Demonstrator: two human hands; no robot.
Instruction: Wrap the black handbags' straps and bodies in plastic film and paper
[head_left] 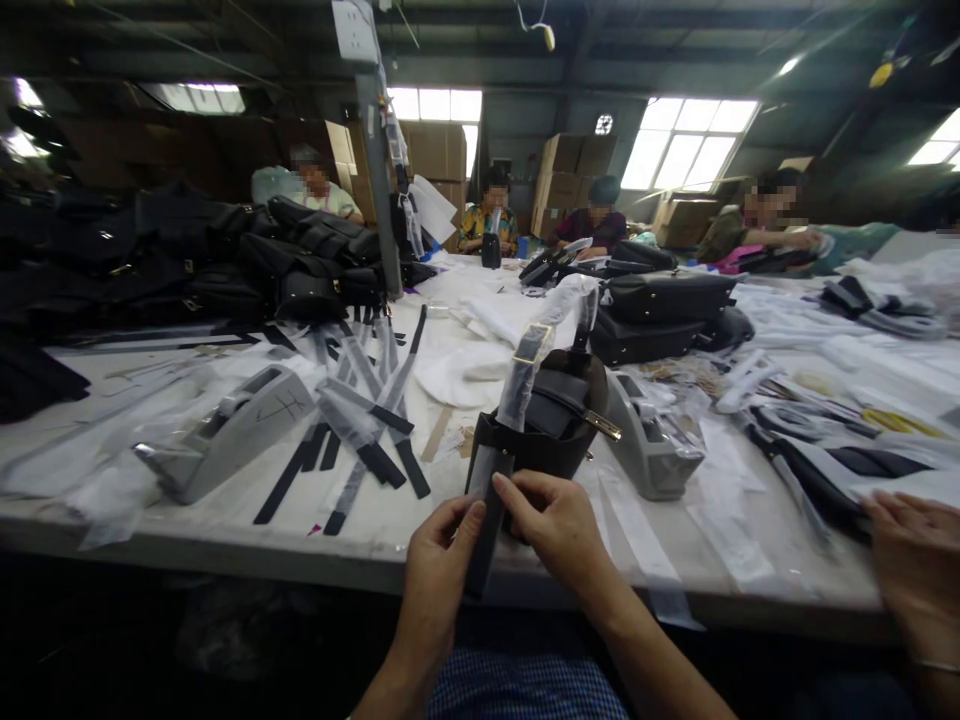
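Observation:
In front of me a small black handbag (pixel 555 410) stands upright at the table's near edge. A clear-wrapped strap with a gold buckle (pixel 534 343) rises from its top, and a gold zipper pull (pixel 604 425) hangs at its right. A black strap (pixel 487 530) runs down the bag's near side, past the table edge. My left hand (pixel 442 550) pinches this strap from the left, thumb on top. From the right, my right hand (pixel 551 515) closes on the same strap a little higher, thumb tip against it. The fingers behind the strap are hidden.
Grey tape dispensers (pixel 232 430) (pixel 652 440) flank the bag. Several partly wrapped black straps (pixel 367 430) lie left. Black bags pile up far left (pixel 300 260) and behind right (pixel 667 300). A co-worker's hand (pixel 919 550) rests at right; several people sit across the table.

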